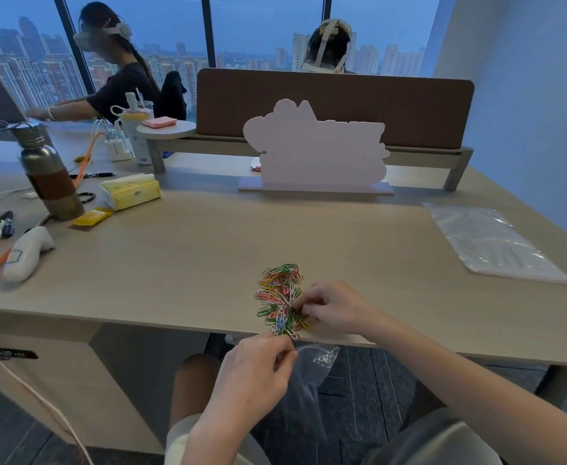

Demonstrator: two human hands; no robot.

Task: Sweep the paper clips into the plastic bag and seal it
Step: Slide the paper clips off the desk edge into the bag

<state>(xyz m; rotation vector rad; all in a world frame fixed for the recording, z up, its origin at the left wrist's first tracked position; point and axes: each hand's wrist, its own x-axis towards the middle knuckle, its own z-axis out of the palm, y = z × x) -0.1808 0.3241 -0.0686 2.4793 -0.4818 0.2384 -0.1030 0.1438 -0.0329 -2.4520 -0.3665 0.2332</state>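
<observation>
While left hand pinches bag | right hand curled on clips

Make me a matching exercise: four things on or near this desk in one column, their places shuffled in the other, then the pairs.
1. paper clips
2. plastic bag
3. spare bag
4. metal bottle

A. flat on the desk, far right
B. standing at the desk's left
C. piled at the desk's near edge
D. held below the desk edge by the left hand

Pairs: 1-C, 2-D, 3-A, 4-B
</observation>
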